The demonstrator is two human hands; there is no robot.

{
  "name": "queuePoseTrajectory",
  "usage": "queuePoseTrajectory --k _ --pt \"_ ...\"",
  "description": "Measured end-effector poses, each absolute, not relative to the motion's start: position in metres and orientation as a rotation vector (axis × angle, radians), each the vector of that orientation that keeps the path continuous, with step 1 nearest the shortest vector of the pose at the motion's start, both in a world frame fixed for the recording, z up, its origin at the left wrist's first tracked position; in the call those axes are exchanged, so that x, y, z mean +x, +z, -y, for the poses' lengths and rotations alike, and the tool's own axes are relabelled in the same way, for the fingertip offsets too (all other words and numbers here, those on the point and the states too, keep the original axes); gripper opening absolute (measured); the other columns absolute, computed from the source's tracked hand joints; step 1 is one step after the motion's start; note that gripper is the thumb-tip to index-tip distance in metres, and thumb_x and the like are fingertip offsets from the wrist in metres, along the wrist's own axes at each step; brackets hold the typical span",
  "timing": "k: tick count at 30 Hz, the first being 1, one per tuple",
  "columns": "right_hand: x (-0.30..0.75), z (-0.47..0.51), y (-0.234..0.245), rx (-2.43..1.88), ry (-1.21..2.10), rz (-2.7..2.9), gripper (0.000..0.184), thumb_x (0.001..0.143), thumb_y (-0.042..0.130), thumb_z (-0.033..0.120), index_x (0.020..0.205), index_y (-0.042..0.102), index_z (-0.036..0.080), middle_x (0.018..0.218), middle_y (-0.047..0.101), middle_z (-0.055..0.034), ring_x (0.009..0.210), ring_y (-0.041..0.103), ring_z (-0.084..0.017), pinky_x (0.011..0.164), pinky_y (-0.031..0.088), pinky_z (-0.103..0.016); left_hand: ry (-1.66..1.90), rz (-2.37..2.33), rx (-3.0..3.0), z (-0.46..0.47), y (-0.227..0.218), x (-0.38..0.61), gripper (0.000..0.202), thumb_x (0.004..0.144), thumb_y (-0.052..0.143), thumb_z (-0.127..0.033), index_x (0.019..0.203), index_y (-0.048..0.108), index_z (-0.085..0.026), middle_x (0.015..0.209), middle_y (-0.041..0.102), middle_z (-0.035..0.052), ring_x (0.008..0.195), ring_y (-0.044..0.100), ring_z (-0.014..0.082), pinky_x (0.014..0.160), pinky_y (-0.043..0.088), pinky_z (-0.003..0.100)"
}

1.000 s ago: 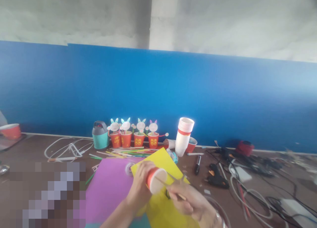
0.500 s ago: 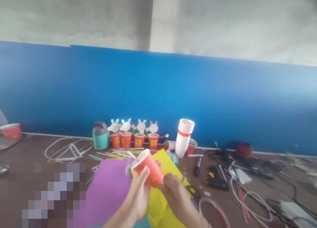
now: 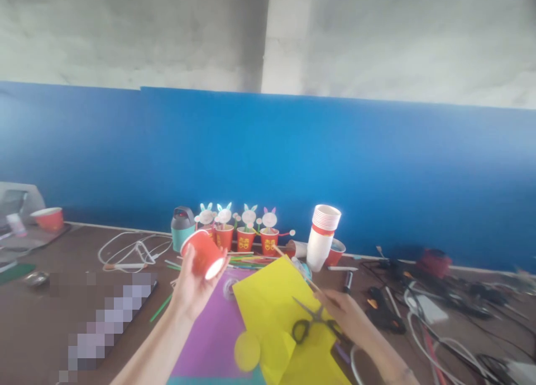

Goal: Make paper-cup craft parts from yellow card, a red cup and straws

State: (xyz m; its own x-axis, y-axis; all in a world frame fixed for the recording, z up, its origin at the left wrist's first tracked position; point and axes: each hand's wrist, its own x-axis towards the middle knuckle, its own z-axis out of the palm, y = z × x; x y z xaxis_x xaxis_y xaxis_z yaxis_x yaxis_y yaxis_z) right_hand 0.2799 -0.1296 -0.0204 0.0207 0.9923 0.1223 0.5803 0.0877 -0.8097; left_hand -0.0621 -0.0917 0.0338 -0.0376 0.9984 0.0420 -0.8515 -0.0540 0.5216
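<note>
Tilted on its side, a red paper cup [image 3: 204,252] is gripped by my left hand [image 3: 193,290], its white base facing right. My right hand [image 3: 341,312] pinches a thin pale stick [image 3: 313,286] that points up and left along the edge of the yellow paper [image 3: 263,284]. Black-handled scissors [image 3: 315,319] lie slightly open on that paper, close to my right fingers. A yellow paper circle [image 3: 247,351] rests below, partly over the purple paper [image 3: 209,340].
Several red cups with rabbit figures [image 3: 245,240] line the back beside a teal container [image 3: 183,229]. A stack of white cups [image 3: 322,242] stands right of them. On the right lie a marker [image 3: 348,282], a glue gun [image 3: 383,312] and tangled cables [image 3: 422,329].
My hands have moved apart. The cup went left and up in my left hand, its base turned toward me. The stick is out of the cup, in my right hand, which shifted right.
</note>
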Motion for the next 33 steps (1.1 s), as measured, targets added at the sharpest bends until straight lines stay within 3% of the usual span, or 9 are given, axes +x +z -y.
queuePoseTrajectory --k 4,6,9,13,17,21,26,31,33 --pt "0.315 0.129 -0.025 -2.01 0.375 1.809 0.037 0.084 0.044 0.043 0.082 0.075 0.023 0.079 0.069 -0.008 0.083 0.063 -0.028 0.069 0.042 -0.031 1.329 -0.696 0.921 0.105 -0.003 -0.063 0.049 0.066 0.08 -0.035 0.109 0.064 -0.016 0.098 0.071 0.0098 0.093 0.067 0.0259 0.083 0.055 0.037" --pt "0.329 0.13 -0.028 -2.234 0.284 1.797 0.036 0.085 0.041 0.039 0.087 0.075 0.028 0.089 0.07 -0.0093 0.093 0.063 -0.03 0.072 0.043 -0.035 1.17 -0.839 1.185 0.112 -0.018 -0.066 0.06 0.061 0.083 -0.029 0.116 0.061 -0.02 0.102 0.071 0.0102 0.097 0.065 0.0287 0.082 0.055 0.04" --pt "0.339 0.131 -0.03 -2.438 0.255 1.699 0.035 0.085 0.039 0.031 0.089 0.074 0.032 0.101 0.069 -0.0099 0.102 0.061 -0.032 0.075 0.043 -0.042 1.092 -0.94 1.49 0.12 -0.028 -0.07 0.073 0.06 0.083 -0.026 0.127 0.052 -0.025 0.116 0.066 0.011 0.108 0.06 0.032 0.086 0.053 0.044" --pt "0.335 0.134 -0.032 -2.575 0.052 1.593 0.037 0.083 0.038 0.023 0.085 0.074 0.03 0.106 0.068 -0.0119 0.103 0.06 -0.035 0.077 0.042 -0.049 1.079 -1.019 1.795 0.127 -0.031 -0.076 0.071 0.067 0.076 -0.027 0.131 0.047 -0.026 0.126 0.06 0.0141 0.117 0.055 0.0329 0.097 0.045 0.048" --pt "0.32 0.135 -0.028 -2.608 -0.14 1.547 0.041 0.077 0.04 0.013 0.102 0.071 0.025 0.115 0.064 -0.0138 0.109 0.056 -0.035 0.079 0.042 -0.051 1.183 -1.017 1.942 0.127 -0.039 -0.079 0.078 0.066 0.076 -0.023 0.136 0.041 -0.026 0.129 0.057 0.0168 0.118 0.055 0.0337 0.096 0.047 0.048" --pt "0.279 0.126 -0.011 -2.454 -0.178 1.669 0.036 0.08 0.043 0.016 0.104 0.068 0.024 0.117 0.064 -0.0123 0.111 0.055 -0.032 0.083 0.041 -0.046 1.256 -1.008 1.914 0.125 -0.048 -0.082 0.093 0.06 0.08 -0.019 0.141 0.035 -0.03 0.137 0.051 0.0166 0.121 0.052 0.0354 0.095 0.047 0.05" --pt "0.193 0.1 0.003 -1.757 -0.009 2.157 0.039 0.085 0.036 0.012 0.105 0.068 0.021 0.113 0.067 -0.0093 0.109 0.056 -0.025 0.093 0.037 -0.038 1.158 -0.952 1.709 0.126 -0.04 -0.081 0.112 0.057 0.083 -0.027 0.148 0.018 -0.031 0.128 0.057 0.0166 0.115 0.057 0.0354 0.088 0.052 0.049" --pt "0.132 0.063 -0.006 -1.538 0.147 2.307 0.035 0.089 0.04 0.016 0.112 0.067 0.021 0.116 0.067 -0.0065 0.111 0.054 -0.024 0.093 0.035 -0.035 1.185 -0.872 1.689 0.125 -0.048 -0.083 0.108 0.052 0.085 -0.044 0.144 0.031 -0.027 0.131 0.054 0.018 0.123 0.048 0.0402 0.098 0.042 0.055" --pt "0.122 0.048 -0.013 -1.628 0.105 2.246 0.031 0.088 0.043 0.016 0.103 0.07 0.02 0.11 0.069 -0.0074 0.108 0.054 -0.025 0.094 0.033 -0.036 1.237 -0.889 1.669 0.121 -0.057 -0.087 0.09 0.065 0.074 -0.053 0.141 0.035 -0.025 0.133 0.052 0.018 0.126 0.045 0.0384 0.103 0.036 0.056"
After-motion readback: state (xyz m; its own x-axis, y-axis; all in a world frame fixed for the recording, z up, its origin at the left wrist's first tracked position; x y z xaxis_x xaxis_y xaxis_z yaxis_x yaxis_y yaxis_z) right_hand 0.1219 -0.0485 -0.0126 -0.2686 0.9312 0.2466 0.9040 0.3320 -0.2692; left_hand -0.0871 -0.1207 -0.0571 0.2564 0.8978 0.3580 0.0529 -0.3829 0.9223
